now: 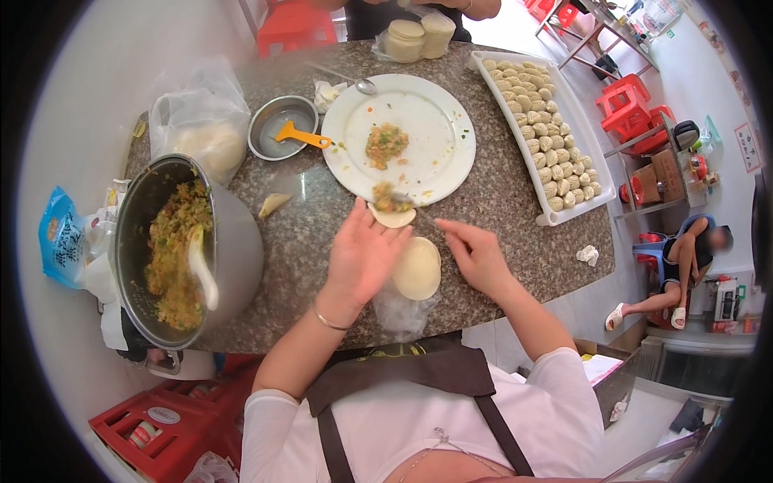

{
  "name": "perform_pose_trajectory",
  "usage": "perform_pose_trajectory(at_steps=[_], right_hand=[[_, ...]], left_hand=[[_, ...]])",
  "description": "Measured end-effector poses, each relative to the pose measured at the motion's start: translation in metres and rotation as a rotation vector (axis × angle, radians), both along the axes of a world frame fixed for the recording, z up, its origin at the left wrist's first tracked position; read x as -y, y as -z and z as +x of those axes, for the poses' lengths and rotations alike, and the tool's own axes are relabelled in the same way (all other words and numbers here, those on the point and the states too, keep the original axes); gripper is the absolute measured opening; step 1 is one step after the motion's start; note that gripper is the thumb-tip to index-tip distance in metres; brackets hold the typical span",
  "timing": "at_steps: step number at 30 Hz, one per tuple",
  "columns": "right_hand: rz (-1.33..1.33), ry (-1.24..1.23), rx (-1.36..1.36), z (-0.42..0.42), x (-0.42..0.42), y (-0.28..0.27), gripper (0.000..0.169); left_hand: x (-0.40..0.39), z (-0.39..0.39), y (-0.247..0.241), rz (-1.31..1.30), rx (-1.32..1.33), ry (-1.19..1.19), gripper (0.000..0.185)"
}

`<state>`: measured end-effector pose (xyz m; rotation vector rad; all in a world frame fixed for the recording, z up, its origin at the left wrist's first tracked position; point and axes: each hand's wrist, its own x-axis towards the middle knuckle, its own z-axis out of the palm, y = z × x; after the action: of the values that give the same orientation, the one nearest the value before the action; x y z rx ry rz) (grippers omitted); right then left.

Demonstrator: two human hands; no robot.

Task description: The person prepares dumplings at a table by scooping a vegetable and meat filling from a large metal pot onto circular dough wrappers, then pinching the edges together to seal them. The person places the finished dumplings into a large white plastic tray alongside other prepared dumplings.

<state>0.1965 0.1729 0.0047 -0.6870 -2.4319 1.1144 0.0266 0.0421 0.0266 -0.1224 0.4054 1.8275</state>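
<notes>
My left hand (369, 256) is palm up, with a round dumpling wrapper (395, 219) resting on its fingers at the near rim of a white plate (344, 166). In my right hand (480, 253) is a metal spoon (424, 214), its bowl over the wrapper. Minced filling (384, 196) lies at the spoon's bowl and partly hides it. A mound of the same filling (385, 147) sits mid-plate, with scattered bits around it. Just below my hands, a stack of wrappers (418, 271) lies on a clear plastic bag (406, 314).
At left stands a deep metal pot (238, 241) of filling with a white ladle (200, 265). Beyond it are bagged dough (208, 148) and a metal bowl (259, 130) with a yellow brush (305, 136). Right is a white tray (589, 130) of pleated dumplings; another person (483, 7) stands opposite.
</notes>
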Motion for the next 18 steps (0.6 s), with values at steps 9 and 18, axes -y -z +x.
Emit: perform_pose_trajectory(at_steps=[9,18], right_hand=[[0.072,-0.022,0.014,-0.035,-0.014,-0.054,0.026],[-0.165,-0.065,-0.073,-0.034,0.016,-0.043,0.027]], left_hand=[[0.010,-0.006,-0.006,-0.149,-0.146,-0.109,0.057],[0.017,-0.015,-0.004,-0.154,-0.137,-0.090,0.047]])
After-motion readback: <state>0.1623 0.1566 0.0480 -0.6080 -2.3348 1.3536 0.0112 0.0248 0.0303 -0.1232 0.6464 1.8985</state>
